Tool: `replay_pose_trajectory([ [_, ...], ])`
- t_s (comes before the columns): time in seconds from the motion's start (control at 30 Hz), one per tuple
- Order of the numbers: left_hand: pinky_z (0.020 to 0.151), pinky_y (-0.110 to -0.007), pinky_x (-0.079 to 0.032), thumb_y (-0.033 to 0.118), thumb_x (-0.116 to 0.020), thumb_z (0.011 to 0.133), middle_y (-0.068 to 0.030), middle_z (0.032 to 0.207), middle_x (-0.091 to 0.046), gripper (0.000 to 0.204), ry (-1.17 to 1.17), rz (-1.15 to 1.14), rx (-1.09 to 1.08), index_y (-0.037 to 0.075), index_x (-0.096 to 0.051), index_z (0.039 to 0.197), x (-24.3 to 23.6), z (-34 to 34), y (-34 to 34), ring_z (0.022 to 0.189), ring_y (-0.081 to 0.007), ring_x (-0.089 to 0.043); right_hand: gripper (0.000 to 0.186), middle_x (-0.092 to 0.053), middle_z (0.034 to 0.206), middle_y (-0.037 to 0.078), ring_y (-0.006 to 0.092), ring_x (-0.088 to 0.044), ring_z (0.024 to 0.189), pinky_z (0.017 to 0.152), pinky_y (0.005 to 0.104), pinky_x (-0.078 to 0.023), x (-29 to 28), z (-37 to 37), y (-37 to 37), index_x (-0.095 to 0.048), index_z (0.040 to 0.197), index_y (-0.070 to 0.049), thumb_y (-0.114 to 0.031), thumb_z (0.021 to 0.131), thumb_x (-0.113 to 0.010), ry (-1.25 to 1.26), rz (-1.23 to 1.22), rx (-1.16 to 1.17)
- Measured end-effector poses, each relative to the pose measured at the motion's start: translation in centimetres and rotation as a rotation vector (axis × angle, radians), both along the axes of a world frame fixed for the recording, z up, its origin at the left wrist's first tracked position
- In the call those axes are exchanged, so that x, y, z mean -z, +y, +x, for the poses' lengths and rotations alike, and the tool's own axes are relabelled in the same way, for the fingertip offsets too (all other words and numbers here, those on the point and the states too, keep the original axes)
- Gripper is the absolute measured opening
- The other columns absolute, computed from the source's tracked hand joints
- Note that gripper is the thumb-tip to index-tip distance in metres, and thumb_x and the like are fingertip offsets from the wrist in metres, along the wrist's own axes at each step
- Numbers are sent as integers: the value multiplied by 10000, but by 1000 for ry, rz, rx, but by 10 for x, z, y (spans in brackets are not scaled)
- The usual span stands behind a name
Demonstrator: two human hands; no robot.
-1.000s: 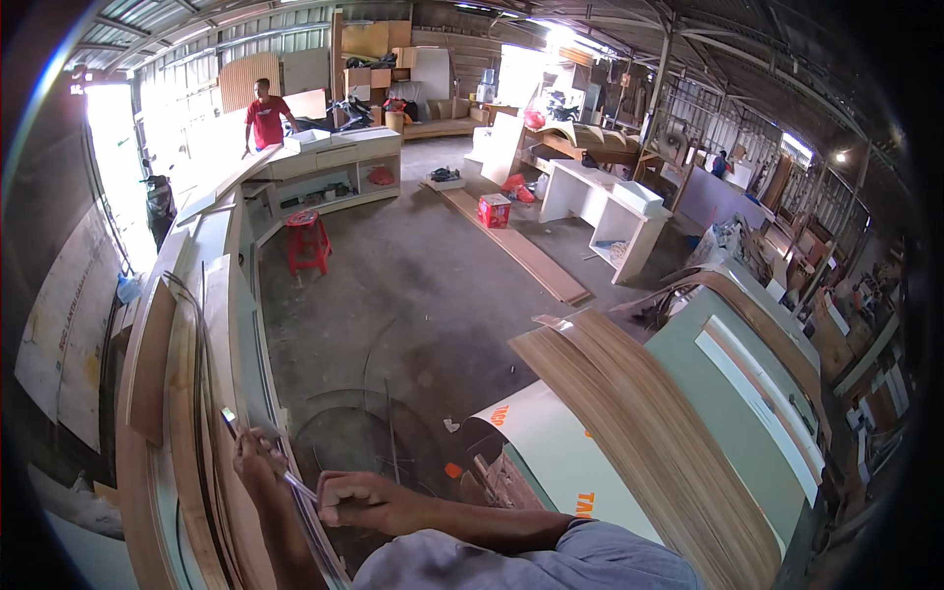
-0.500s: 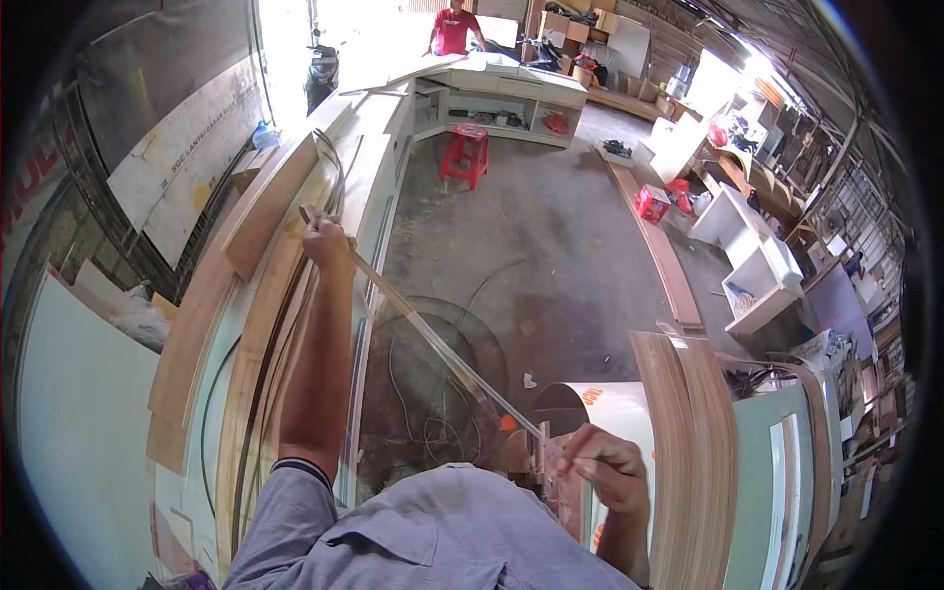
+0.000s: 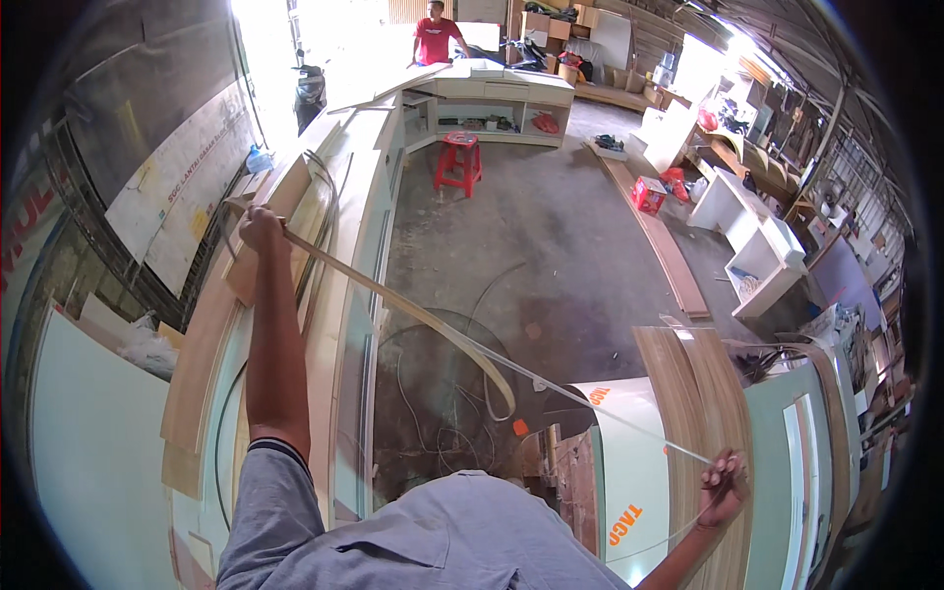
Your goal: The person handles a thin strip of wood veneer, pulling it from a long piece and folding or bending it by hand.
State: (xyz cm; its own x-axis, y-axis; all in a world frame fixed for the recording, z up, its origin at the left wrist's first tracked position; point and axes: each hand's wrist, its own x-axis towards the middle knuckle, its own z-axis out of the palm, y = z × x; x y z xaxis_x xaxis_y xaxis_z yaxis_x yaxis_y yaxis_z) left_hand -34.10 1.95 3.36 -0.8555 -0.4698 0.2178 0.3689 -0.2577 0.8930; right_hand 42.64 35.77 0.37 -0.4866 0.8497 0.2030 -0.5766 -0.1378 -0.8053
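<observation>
A long pale edge-banding strip (image 3: 413,313) stretches between my two hands and sags in a loop over the floor in the middle. My left hand (image 3: 262,228) is raised and stretched out, shut on one end of the strip above the long curved wooden counter (image 3: 324,295) on my left. My right hand (image 3: 726,492) grips the other end low at the right, over the wood-grain curved panel (image 3: 688,393).
A red stool (image 3: 458,162) stands on the concrete floor ahead. A person in a red shirt (image 3: 435,37) stands behind the far white counter (image 3: 492,93). White cabinets (image 3: 752,236), a plank (image 3: 654,231) and a red box (image 3: 649,193) lie at the right.
My view swung from right to left along the counter. My left arm has stretched further out and my right hand has pulled away, drawing the strip longer between them.
</observation>
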Motion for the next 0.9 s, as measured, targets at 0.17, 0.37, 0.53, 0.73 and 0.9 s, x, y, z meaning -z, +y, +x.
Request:
replay_pose_trajectory([
  [0.17, 442, -313, -430, 248, -529, 953, -99, 681, -600, 316, 26, 31, -23, -45, -636, 909, 9, -31, -39, 486, -177, -559, 149, -543, 871, 74, 119, -538, 649, 694, 280, -562, 23, 61, 43, -536, 913, -40, -163, 992, -561, 82, -64, 195],
  [0.37, 444, -287, -413, 255, -523, 954, -63, 669, -561, 287, 14, 144, -32, -9, -616, 890, 8, -58, -105, 488, -146, -518, 154, -593, 884, 115, 149, -564, 711, 780, 282, -580, 47, 138, 96, -561, 942, 23, -116, 1002, -533, 87, -176, 400],
  [0.53, 443, -277, -402, 199, -513, 975, -44, 687, -534, 222, -85, 192, -8, -1, -603, 938, -3, -51, -152, 479, -135, -483, 161, -583, 792, 95, 192, -594, 721, 822, 328, -600, 83, 217, 142, -558, 866, -14, -111, 994, -545, -48, -246, 672],
  [0.73, 451, -246, -353, 203, -389, 1028, 8, 618, -389, 242, -95, 169, 116, 3, -520, 987, -15, -53, -222, 475, -103, -359, 255, -482, 653, 58, 186, -505, 594, 650, 343, -552, 122, 295, 149, -480, 693, -33, -58, 943, -526, -232, -334, 1063],
  [0.9, 470, -247, -355, 154, -355, 1058, 0, 671, -380, 218, 14, 210, 362, -18, -487, 1035, -36, -51, -285, 489, -101, -330, 121, -473, 574, 86, 219, -499, 463, 440, 380, -444, 142, 307, 108, -499, 729, -17, -104, 809, -528, -1166, -310, 925],
])
